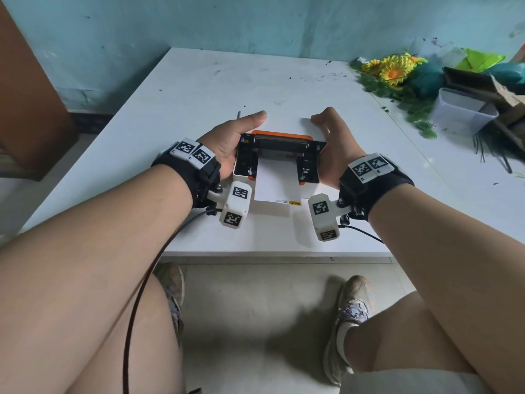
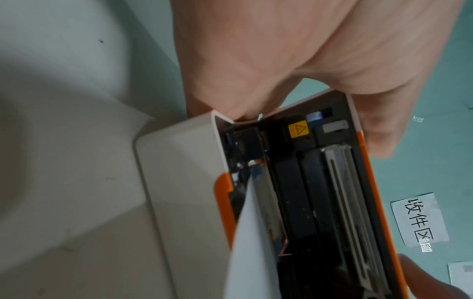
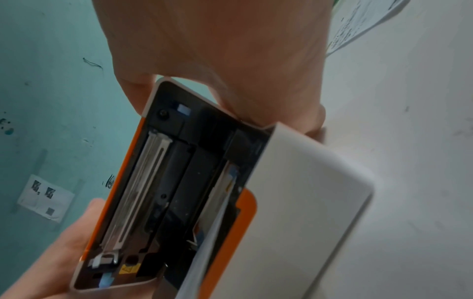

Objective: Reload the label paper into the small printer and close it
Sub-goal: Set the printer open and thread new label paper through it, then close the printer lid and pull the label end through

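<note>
A small white and orange label printer (image 1: 311, 187) stands on the white table (image 1: 199, 89) near its front edge. Its lid (image 1: 281, 143) is raised partway, and the black inside and metal bar (image 2: 340, 192) show. A white strip of label paper (image 1: 274, 183) runs out of the opening toward me, also seen as the paper (image 2: 253, 252) and the paper (image 3: 207, 252). My left hand (image 1: 227, 146) grips the printer's left end, thumb behind the lid. My right hand (image 1: 336, 149) grips the right end the same way. The paper roll inside is hidden.
Artificial sunflowers (image 1: 393, 71), a clear plastic tub (image 1: 460, 112) and a torn cardboard box (image 1: 500, 92) crowd the back right. A small white label (image 1: 305, 121) and a thin grey stick (image 1: 239, 114) lie behind the printer. Paper notices (image 2: 419, 220) hang on the teal wall.
</note>
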